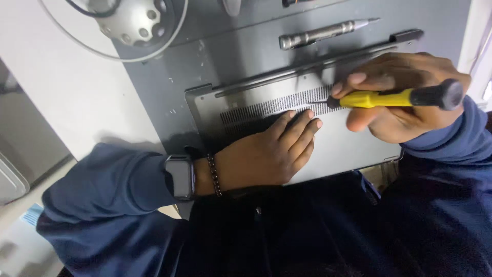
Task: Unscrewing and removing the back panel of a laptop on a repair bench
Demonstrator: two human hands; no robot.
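Upturned laptop (328, 149) — grey base panel with a long vent grille — lying on a dark mat (154, 97) near the person. Step in hand, judged: working a screw beside the grille. The right hand (405, 97) grips a yellow-handled screwdriver (389, 97), tip on the panel; the left hand (266, 154) lies flat, fingers together, steadying it. Next calls for a seated tip and steady downward pressure. A silver driver (323, 33) rests farther off.
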